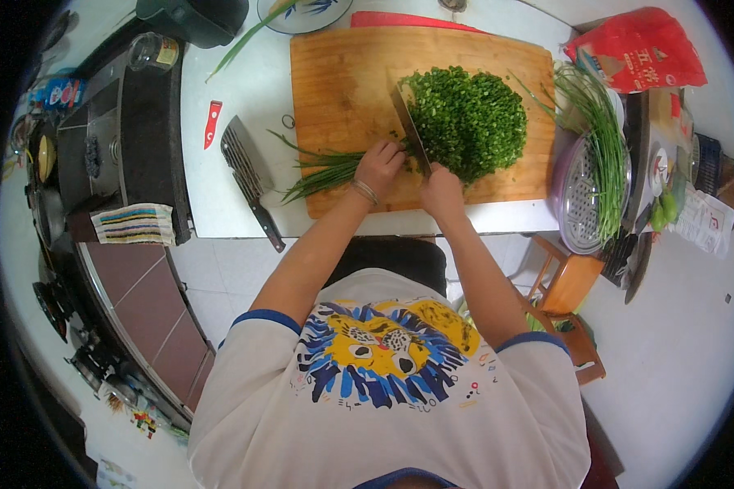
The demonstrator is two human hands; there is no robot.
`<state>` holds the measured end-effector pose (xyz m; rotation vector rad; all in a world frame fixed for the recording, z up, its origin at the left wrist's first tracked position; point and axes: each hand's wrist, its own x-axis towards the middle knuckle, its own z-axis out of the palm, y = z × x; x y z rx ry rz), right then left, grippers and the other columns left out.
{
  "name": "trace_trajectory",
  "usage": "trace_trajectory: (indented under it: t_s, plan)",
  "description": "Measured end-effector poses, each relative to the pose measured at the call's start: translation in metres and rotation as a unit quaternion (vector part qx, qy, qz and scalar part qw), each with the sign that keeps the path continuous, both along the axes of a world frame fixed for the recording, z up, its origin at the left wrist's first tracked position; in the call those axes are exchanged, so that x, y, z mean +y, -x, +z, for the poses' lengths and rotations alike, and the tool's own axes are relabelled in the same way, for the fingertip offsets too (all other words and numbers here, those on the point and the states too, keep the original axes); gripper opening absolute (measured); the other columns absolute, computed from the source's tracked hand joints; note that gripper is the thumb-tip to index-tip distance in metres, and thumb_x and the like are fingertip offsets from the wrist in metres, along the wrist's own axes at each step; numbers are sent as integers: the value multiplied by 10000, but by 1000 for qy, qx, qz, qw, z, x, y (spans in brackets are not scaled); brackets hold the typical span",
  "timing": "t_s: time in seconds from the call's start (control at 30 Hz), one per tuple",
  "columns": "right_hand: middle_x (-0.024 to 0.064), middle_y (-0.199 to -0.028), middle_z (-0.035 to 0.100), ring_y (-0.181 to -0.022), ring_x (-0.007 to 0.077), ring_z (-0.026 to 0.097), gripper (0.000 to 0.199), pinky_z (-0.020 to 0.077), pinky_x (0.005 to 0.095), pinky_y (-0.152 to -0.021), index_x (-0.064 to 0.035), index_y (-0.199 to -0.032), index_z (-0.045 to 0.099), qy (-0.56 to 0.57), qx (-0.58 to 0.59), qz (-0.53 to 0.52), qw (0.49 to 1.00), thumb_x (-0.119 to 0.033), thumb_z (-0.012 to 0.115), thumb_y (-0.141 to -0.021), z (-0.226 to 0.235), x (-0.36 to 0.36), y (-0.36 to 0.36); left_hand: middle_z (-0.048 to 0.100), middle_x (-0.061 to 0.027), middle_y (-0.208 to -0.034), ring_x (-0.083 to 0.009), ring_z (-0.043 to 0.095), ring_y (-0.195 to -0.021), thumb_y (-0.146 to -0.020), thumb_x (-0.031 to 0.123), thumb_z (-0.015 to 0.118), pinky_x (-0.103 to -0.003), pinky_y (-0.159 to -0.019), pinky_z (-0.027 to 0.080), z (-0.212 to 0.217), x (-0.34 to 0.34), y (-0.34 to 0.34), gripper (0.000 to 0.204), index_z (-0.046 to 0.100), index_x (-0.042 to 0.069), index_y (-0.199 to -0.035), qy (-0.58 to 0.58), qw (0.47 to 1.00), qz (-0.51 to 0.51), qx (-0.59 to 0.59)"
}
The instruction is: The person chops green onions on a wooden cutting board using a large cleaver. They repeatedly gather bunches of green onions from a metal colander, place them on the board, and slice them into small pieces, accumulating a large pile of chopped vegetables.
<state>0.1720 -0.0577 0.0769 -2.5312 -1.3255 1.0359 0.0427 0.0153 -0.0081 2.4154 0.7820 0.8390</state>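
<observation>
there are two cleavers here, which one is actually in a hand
The cleaver on the wooden cutting board, gripped by the right hand beside the chopped greens. The other cleaver lies untouched on the white counter.

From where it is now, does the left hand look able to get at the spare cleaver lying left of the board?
Probably yes: the left hand only presses the chives, and bare counter separates it from the cleaver.

Green chopped chives (468,122) on a tan wooden board (342,90); red bag (640,49) at two o'clock; striped cloth (133,224) at nine; white surface (245,90); red peeler (211,122)
</observation>
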Motion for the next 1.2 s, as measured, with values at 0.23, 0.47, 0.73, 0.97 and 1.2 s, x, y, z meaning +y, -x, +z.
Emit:
trace_trajectory:
  t_s: [0.23,0.47,0.73,0.97,1.2]
  plan:
    - [258,-815,625,-806,445,599,171,486,498,-685,-12,-954,550,-63,-3,-67,996,-126,532,-828,-12,38,3,606,-97,-1013,-274,560,-968,-629,40,603,-349,-827,500,19,5,8,304,643,18,-930,-48,998,-23,32]
    - [263,-788,616,-766,441,592,163,468,518,-678,-17,-930,548,-82,22,-35,996,-149,544,-835,4,3,-3,614,-78,-1025,-256,577,-956,-645,44,591,-345,-777,520,3,4,8,293,661,30,-929,-67,998,-1,1]
    - [263,-809,624,-801,440,602,170,481,505,-709,-10,-948,561,17,8,-5,1000,-120,522,-825,6,5,4,595,-103,-923,-262,576,-867,-636,41,598,-355,-729,512,1,0,9,210,638,28,-841,-28,1000,13,5]
    - [267,-813,621,-803,440,601,170,483,501,-699,-3,-941,556,-75,21,-59,995,-119,518,-824,-11,25,9,577,-117,-900,-285,570,-849,-667,30,606,-363,-695,502,9,5,9,156,616,19,-822,-18,1000,-7,-8]
    - [258,-810,624,-795,440,599,157,477,505,-692,-16,-921,549,-39,12,-34,999,-139,526,-826,10,6,6,564,-126,-899,-293,554,-860,-676,25,605,-385,-702,493,1,1,9,147,614,11,-822,6,1000,10,-13]
